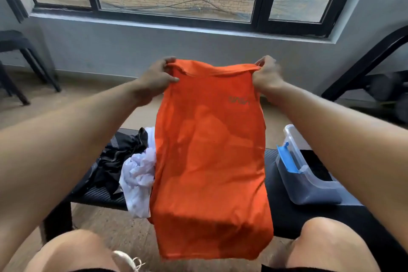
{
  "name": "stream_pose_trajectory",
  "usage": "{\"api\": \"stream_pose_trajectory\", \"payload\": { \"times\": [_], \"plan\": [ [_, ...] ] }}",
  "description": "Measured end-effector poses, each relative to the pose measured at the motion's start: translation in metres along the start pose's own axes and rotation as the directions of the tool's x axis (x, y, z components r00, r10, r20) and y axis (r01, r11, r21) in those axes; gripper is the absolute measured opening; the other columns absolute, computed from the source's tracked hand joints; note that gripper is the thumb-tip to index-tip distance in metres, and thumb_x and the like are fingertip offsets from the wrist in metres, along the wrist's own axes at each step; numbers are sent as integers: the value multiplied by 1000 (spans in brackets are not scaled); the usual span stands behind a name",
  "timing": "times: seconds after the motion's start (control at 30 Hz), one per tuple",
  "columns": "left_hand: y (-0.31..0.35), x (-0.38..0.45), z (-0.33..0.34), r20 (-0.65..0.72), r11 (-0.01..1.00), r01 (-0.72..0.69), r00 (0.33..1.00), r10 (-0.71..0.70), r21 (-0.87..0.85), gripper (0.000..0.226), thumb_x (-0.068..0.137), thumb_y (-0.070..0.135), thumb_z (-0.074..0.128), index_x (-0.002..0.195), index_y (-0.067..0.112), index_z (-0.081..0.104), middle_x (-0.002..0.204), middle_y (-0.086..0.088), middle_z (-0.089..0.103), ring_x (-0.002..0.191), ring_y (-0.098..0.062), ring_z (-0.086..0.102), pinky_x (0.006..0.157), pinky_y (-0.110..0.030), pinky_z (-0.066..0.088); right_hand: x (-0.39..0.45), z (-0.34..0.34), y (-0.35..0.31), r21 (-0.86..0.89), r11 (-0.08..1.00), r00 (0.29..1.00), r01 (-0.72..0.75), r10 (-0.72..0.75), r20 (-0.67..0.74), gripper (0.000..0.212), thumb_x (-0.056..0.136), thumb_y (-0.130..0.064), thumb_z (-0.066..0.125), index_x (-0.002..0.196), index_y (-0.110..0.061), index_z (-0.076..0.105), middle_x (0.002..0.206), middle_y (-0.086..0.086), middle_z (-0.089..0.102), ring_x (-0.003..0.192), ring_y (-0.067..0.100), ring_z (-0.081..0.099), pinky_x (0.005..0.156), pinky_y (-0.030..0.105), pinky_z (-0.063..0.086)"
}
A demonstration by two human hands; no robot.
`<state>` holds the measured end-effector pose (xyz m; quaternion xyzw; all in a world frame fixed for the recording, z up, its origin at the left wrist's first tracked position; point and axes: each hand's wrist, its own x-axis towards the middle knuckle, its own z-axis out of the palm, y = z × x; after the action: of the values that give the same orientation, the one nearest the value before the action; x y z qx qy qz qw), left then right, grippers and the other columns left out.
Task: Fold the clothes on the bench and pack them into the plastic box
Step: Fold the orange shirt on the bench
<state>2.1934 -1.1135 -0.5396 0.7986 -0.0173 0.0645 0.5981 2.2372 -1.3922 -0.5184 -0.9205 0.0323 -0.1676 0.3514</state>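
The orange shirt [209, 157] hung in the air above the black bench [284, 205], held up by its top corners. The left hand [157, 77] and the right hand [268, 73] each pinched the cloth with curled fingers. A white garment [139, 174] and black clothes [114, 161] lay on the bench to the left; the plastic box [306, 174] stood to the right.

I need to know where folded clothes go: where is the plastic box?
In the head view, the plastic box sits on the bench at the right, beside the hanging orange shirt and under the right forearm.
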Motion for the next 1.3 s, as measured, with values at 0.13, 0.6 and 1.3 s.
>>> {"api": "stream_pose_trajectory", "payload": {
  "times": [0.13, 0.6, 1.3],
  "plan": [
    [-43, -63, 14, 37, 982, 81, 995, -88, 171, 28, 88, 20, 75, 115, 14, 71, 100, -8, 75, 86, -12, 66, 77, -27, 53, -79, 16, 27, -245, 951, 903, 189, -70, 424, 24, 89, -11, 50, 110, -20, 58, 116, 12, 67, 101, 30, 63, 75, 32, 46],
    [-37, -169, 4, 521, 690, 231, 506, -687, 686, 30, 93, 34, 69, 108, 8, 68, 88, -8, 78, 78, -25, 76, 76, -35, 56, -209, -18, 40, -288, 541, 160, 790, 272, 949, 35, 89, -45, 69, 110, -18, 69, 101, 4, 68, 93, 26, 62, 73, 34, 46],
    [-139, -78, 18, 182, 320, -233, 966, 181, 918, 16, 94, 31, 59, 98, 18, 65, 139, -8, 58, 135, -30, 44, 103, -46, 33, -121, 107, 142, -538, 815, 924, 216, 8, 383, 17, 99, -21, 48, 112, -19, 59, 114, 10, 69, 110, 31, 61, 98, 41, 37]
  ]
}}
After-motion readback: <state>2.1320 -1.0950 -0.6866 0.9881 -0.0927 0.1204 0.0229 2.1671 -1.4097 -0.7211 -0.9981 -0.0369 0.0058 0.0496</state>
